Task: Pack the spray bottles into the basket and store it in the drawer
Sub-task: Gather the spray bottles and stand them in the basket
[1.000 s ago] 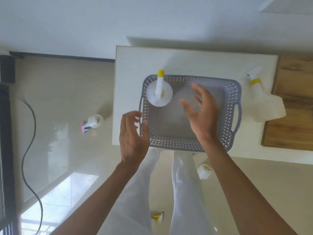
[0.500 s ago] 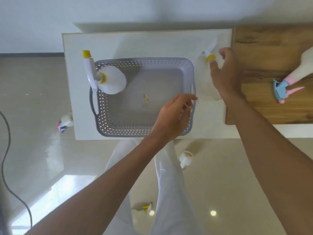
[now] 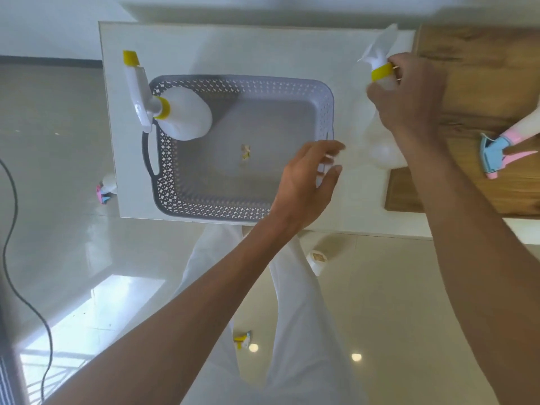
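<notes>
Now the right hand (image 3: pixel 409 95) has closed around the neck of the bottle (image 3: pixel 380 112) at 3 o'clock of the basket (image 3: pixel 321 92). Left hand (image 3: pixel 306 182) is open by the basket's right rim. Another bottle (image 3: pixel 181 115) stands inside at 10 o'clock.

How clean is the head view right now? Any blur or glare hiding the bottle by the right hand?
Head view: motion blur smears the right hand and the yellow-collared bottle it grips, whose pale body washes into the bright white tabletop; the left hand is softly blurred; the basket and the bottle inside stay fairly sharp; wide-angle bending skews the edges.
</notes>
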The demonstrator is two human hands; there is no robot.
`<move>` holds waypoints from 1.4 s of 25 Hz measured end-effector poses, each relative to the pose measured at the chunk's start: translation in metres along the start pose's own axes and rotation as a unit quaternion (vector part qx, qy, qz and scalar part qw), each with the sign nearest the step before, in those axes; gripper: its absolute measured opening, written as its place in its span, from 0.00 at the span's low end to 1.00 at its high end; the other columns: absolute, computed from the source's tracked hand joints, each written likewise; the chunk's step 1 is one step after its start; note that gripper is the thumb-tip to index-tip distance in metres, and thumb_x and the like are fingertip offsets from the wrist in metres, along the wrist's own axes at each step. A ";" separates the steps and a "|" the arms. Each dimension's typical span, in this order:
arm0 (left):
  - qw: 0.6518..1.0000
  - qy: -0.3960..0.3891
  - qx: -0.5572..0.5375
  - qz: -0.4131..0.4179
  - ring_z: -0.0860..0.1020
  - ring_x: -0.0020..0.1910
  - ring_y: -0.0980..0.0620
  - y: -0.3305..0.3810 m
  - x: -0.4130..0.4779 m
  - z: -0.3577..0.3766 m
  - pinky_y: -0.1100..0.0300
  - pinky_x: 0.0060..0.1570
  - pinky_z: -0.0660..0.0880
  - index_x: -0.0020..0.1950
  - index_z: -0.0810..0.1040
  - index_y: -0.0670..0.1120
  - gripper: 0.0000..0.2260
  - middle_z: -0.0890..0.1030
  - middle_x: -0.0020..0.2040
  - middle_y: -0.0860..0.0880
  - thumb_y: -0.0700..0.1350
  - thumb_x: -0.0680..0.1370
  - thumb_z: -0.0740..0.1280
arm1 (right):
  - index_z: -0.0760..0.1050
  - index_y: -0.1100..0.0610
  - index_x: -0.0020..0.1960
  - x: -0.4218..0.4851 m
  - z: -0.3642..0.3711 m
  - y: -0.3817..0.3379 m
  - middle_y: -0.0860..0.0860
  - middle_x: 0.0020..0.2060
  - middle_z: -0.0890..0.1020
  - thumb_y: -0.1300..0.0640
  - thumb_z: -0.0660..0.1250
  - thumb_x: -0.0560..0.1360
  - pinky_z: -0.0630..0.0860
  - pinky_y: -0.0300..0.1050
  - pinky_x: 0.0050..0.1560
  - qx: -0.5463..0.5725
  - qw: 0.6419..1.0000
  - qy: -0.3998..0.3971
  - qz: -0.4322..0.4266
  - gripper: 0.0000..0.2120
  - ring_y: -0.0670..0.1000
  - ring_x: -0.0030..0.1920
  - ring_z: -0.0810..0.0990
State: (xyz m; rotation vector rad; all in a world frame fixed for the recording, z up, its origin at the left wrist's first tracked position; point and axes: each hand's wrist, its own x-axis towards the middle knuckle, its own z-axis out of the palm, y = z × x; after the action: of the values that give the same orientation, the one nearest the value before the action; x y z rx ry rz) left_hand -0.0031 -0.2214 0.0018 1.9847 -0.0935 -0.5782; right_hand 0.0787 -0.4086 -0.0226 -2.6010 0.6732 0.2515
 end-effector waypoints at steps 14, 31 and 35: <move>0.989 0.141 0.038 -0.008 0.79 0.64 0.48 -0.054 -0.077 -0.125 0.54 0.60 0.80 0.71 0.72 0.38 0.38 0.78 0.66 0.45 0.52 0.66 0.80 | 0.79 0.54 0.60 -0.183 0.023 -0.143 0.49 0.53 0.85 0.61 0.75 0.74 0.82 0.57 0.59 0.416 0.907 -0.034 -0.062 0.15 0.51 0.56 0.85; 0.983 0.097 0.118 -0.105 0.72 0.73 0.41 -0.165 -0.093 -0.179 0.51 0.66 0.75 0.75 0.67 0.35 0.30 0.72 0.73 0.38 0.34 0.74 0.72 | 0.81 0.61 0.57 -0.245 0.152 -0.209 0.55 0.51 0.86 0.65 0.75 0.71 0.84 0.58 0.54 0.277 0.960 -0.035 -0.029 0.15 0.57 0.51 0.85; 0.981 0.093 0.124 -0.114 0.72 0.73 0.41 -0.166 -0.093 -0.178 0.52 0.66 0.75 0.75 0.66 0.36 0.30 0.71 0.74 0.39 0.33 0.75 0.71 | 0.81 0.62 0.57 -0.247 0.153 -0.206 0.54 0.51 0.85 0.66 0.77 0.70 0.84 0.57 0.53 0.262 0.964 -0.029 -0.043 0.16 0.58 0.50 0.84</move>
State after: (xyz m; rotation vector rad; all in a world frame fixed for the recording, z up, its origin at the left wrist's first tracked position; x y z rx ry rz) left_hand -0.0372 0.0329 -0.0436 2.3014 0.1877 -0.5429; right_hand -0.0416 -0.0736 -0.0134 -2.0995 0.5186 0.1015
